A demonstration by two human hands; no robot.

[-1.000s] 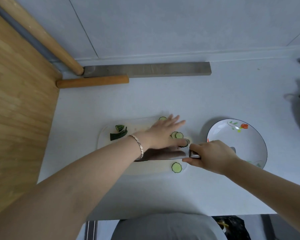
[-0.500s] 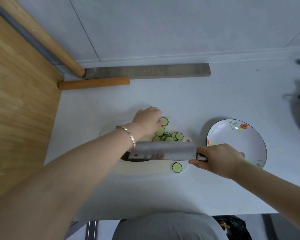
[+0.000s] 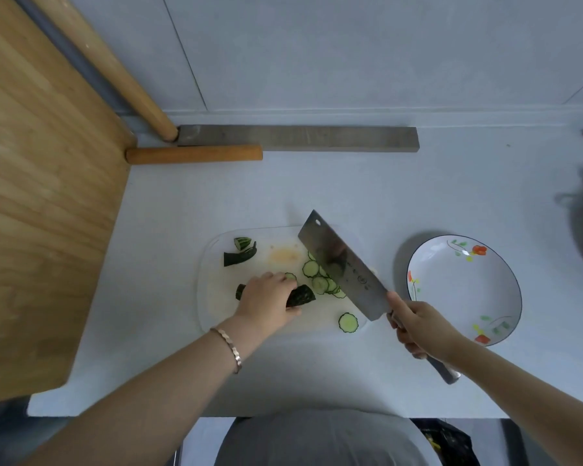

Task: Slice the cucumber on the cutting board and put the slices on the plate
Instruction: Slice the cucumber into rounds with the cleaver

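Fingers [image 3: 285,280] of the left hand [image 3: 266,301] curl over the dark-skinned cucumber stub [image 3: 303,295] on the white cutting board [image 3: 216,304], while the right hand [image 3: 418,326] grips the handle of a cleaver [image 3: 342,267] whose blade is held tilted over a heap of cut slices [image 3: 318,284], with one stray slice [image 3: 348,322] near the board's front edge. Slicing looks well along but unfinished, since a short length of cucumber is uncut. None of the slices has reached the flowered plate [image 3: 465,290], which sits bare on the tabletop [image 3: 350,190] just right of the board, so the whole transfer is left to do.
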